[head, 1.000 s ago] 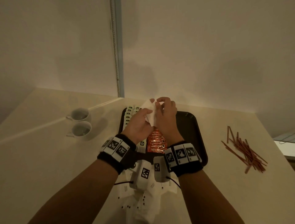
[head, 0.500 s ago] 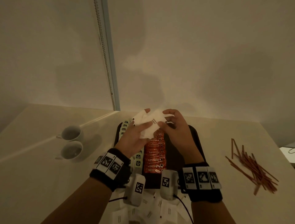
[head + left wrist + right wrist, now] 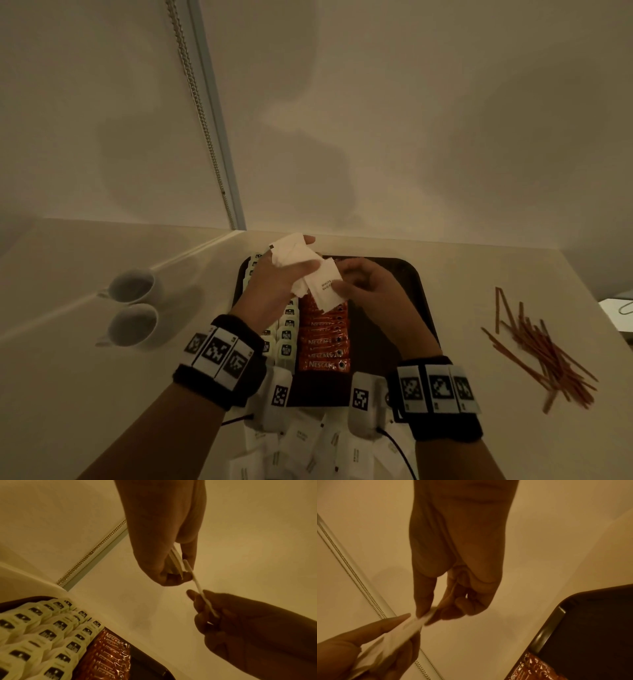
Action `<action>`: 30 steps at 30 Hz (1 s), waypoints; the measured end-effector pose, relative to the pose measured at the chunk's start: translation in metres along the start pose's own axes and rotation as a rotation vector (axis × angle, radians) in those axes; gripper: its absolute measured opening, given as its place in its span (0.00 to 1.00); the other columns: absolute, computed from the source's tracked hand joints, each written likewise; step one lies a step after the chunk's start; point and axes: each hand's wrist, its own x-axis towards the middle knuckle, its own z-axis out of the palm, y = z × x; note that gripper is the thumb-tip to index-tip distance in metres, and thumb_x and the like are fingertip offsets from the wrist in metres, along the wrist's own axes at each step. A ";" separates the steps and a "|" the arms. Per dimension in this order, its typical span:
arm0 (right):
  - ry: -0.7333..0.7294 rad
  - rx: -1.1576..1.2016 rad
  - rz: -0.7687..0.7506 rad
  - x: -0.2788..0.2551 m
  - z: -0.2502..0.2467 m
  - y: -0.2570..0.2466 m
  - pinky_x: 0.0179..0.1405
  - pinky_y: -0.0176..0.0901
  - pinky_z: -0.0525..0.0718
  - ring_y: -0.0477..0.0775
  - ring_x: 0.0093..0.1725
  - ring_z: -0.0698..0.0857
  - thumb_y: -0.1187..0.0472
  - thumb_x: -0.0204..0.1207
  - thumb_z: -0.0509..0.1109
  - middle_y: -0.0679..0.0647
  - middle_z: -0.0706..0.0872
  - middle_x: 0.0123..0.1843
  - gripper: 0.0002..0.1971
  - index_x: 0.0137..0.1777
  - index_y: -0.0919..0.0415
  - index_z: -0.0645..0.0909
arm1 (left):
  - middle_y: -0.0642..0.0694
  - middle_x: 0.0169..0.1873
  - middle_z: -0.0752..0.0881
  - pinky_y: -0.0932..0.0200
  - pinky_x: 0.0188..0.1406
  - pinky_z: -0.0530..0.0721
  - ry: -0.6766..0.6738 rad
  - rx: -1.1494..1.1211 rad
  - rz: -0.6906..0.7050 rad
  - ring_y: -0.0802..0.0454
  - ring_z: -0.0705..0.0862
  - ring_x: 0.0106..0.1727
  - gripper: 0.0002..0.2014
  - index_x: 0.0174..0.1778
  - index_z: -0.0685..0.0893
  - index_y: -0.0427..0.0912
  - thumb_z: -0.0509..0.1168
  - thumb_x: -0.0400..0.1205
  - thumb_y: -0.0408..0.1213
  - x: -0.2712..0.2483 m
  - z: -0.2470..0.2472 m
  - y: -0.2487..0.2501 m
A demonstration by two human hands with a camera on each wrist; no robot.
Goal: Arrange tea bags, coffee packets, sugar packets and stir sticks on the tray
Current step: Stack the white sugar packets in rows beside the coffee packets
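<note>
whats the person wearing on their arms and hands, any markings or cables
Both hands are bare, with no gloves and no sleeves in view. The left hand and right hand each have a black wristband carrying three white tags printed with black square codes. A white camera pod, also code-tagged, hangs under each wrist, and a thin dark cable trails from each pod.

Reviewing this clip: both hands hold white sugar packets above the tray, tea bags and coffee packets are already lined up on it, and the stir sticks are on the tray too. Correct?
Not quite: in the head view the stir sticks lie on the table to the right of the tray, not on it. The rest stands: both hands hold white sugar packets above it.
</note>
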 end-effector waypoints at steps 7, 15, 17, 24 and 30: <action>0.067 0.097 0.117 0.012 -0.022 0.033 0.44 0.35 0.86 0.48 0.49 0.89 0.67 0.77 0.68 0.53 0.89 0.50 0.07 0.53 0.61 0.83 | 0.37 0.49 0.85 0.58 0.31 0.84 0.131 -0.234 -0.149 0.43 0.84 0.45 0.14 0.52 0.84 0.39 0.54 0.81 0.25 0.005 -0.007 -0.009; 0.418 -0.207 0.279 0.103 -0.060 0.108 0.62 0.52 0.82 0.54 0.56 0.83 0.66 0.77 0.69 0.58 0.85 0.58 0.11 0.59 0.62 0.80 | 0.33 0.56 0.86 0.52 0.39 0.89 0.209 -0.546 -0.204 0.38 0.89 0.49 0.17 0.66 0.76 0.37 0.55 0.81 0.28 0.017 -0.027 -0.014; 0.414 -0.294 0.299 0.122 -0.064 0.117 0.63 0.53 0.81 0.55 0.57 0.83 0.65 0.76 0.70 0.58 0.85 0.58 0.11 0.58 0.63 0.79 | 0.34 0.58 0.85 0.46 0.43 0.90 0.206 -0.473 -0.232 0.37 0.88 0.52 0.20 0.72 0.74 0.38 0.56 0.83 0.31 0.024 -0.033 -0.016; 0.432 -0.348 0.338 0.153 -0.066 0.133 0.58 0.47 0.82 0.57 0.56 0.83 0.66 0.75 0.72 0.60 0.85 0.56 0.12 0.57 0.64 0.78 | 0.40 0.55 0.89 0.56 0.25 0.84 0.224 -0.226 -0.272 0.43 0.88 0.45 0.17 0.70 0.77 0.43 0.57 0.85 0.35 0.038 -0.040 -0.026; 0.490 -0.346 0.334 0.157 -0.064 0.136 0.55 0.42 0.80 0.56 0.56 0.83 0.64 0.74 0.73 0.61 0.85 0.55 0.14 0.57 0.66 0.78 | 0.42 0.54 0.85 0.64 0.21 0.82 0.328 -0.244 -0.271 0.45 0.83 0.48 0.14 0.63 0.79 0.46 0.62 0.83 0.30 0.040 -0.036 -0.032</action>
